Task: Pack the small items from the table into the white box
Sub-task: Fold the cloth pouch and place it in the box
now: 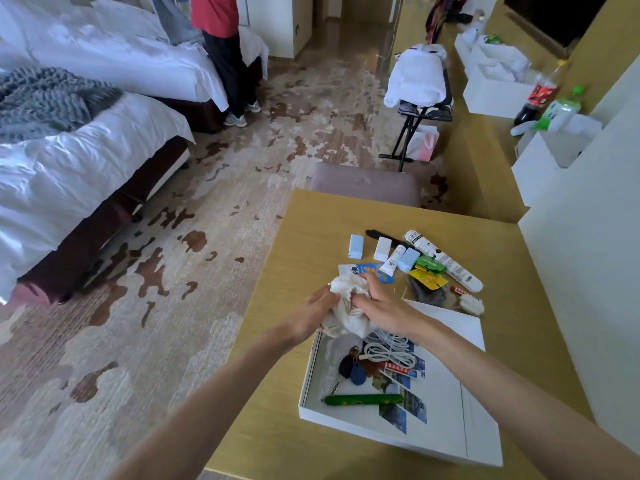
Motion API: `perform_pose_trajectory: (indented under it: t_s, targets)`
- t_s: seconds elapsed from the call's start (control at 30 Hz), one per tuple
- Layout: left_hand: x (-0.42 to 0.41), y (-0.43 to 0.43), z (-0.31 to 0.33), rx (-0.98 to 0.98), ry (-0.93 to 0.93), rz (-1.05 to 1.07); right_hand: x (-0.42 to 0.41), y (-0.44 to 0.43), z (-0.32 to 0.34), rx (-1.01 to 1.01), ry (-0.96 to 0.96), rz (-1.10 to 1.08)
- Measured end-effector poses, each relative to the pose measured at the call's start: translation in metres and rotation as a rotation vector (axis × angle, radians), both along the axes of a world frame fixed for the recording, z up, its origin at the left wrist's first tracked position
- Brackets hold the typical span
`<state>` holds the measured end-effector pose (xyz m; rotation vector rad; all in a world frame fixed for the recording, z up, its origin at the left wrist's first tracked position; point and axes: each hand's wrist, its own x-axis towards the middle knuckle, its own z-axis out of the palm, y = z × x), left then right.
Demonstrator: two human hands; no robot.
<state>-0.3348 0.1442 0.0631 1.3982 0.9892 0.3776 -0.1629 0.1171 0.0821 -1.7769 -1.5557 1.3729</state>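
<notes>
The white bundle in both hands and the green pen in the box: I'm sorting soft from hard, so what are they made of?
The white bundle looks like soft matte cloth: it creases and bunches. The green pen looks like glossy hard plastic, probably.

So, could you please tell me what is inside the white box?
The white box holds a coiled cable, keys, a green pen and leaflets. The cloth hides its far corner.

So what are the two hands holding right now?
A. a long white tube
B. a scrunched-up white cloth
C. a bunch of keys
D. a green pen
B: the left hand and right hand both grip the scrunched white cloth above the far edge of the white box, while the green pen and keys lie inside it.
</notes>
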Motion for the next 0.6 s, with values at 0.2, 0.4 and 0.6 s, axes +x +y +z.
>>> perform_pose_trajectory:
  t_s: [0.2,0.4,0.6]
  targets:
    - [-0.004,0.006,0.001,0.082,0.055,-0.155,-0.002,-0.003,-0.008,-0.040,-0.007,-0.021]
    - [-0.002,0.017,-0.010,0.190,0.090,-0.098,0.006,-0.011,-0.004,-0.105,0.150,-0.096]
    - [0.001,0.025,-0.014,0.366,0.158,-0.038,0.024,-0.026,-0.005,-0.419,0.210,-0.117]
